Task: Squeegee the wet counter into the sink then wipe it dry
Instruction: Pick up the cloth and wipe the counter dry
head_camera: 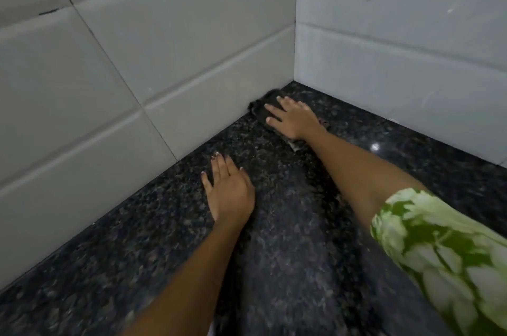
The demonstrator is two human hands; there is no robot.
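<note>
The counter (288,253) is dark speckled granite that fills the lower part of the head view and runs into a tiled corner. A dark cloth (262,109) lies flat on it, pushed close to that corner. My right hand (292,118) presses down on the cloth with fingers spread flat, covering most of it. My left hand (229,188) rests palm down on the bare granite nearer to me, fingers together, holding nothing. No squeegee and no sink are in view.
White tiled walls (137,75) rise on the left and at the back right (397,33), meeting in the corner just past the cloth. A green and white patterned sleeve (439,253) covers my right upper arm.
</note>
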